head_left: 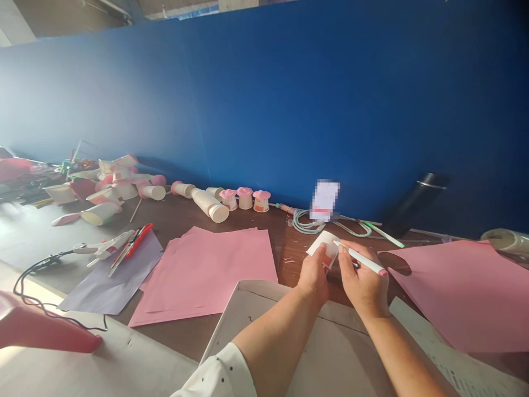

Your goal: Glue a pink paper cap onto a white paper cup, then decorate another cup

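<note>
My left hand (314, 275) is closed around a small white paper cup (323, 242) that bears a reddish-pink patch. In my right hand (366, 284) is a white marker pen (363, 259) with a pink end, its tip at the cup's right side. Both hands are close together above the brown table. Behind them lie a coiled pale cable (303, 223) and a green-and-white marker (384, 234). Three small cups with pink paper tops, one of them a cup (261, 202) nearest the cable, stand upright to the left.
Pink paper sheets (215, 270) lie left of my hands, and a cut pink sheet (467, 286) lies right. A glue gun (107, 245) and red cutter (139, 241) rest on grey paper. Stacked paper cups (209, 204) lie behind. A dark bottle (417, 204) leans by the blue partition (289, 99).
</note>
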### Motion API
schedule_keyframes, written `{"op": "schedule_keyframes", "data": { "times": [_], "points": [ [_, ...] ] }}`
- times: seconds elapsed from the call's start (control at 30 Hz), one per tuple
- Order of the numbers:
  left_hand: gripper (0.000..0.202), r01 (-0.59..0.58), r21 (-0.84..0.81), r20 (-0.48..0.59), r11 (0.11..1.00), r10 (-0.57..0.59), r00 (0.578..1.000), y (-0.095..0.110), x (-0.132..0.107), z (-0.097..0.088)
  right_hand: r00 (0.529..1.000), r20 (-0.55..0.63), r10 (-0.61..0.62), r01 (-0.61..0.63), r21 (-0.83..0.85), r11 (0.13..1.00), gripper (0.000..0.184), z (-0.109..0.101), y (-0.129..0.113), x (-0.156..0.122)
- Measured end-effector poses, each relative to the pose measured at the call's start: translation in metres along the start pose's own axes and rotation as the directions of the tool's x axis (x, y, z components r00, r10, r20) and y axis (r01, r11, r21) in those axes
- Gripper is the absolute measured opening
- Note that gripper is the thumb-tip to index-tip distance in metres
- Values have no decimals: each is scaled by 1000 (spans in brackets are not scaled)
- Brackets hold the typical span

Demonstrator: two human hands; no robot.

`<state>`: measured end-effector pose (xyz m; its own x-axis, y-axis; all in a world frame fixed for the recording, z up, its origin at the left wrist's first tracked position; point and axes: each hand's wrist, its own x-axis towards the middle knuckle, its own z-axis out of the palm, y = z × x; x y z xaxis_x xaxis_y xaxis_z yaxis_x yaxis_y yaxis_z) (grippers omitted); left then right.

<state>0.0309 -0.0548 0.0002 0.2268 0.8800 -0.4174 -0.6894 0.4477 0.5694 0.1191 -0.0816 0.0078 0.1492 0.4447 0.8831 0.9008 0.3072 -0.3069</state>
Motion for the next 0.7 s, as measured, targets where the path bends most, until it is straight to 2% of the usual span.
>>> {"op": "schedule_keyframes", "data": {
  "times": [0.43,0.7],
  "points": [
    [30,-2,-77,21,997,4,1000,4,-5,2,1000,7,9,-9,-1,1000,23,-1,-2,0],
    [36,9,-42,20,999,-8,1000,3,-3,1,1000,9,-4,4,7,1000,23,-1,-4,1]
  ]
}}
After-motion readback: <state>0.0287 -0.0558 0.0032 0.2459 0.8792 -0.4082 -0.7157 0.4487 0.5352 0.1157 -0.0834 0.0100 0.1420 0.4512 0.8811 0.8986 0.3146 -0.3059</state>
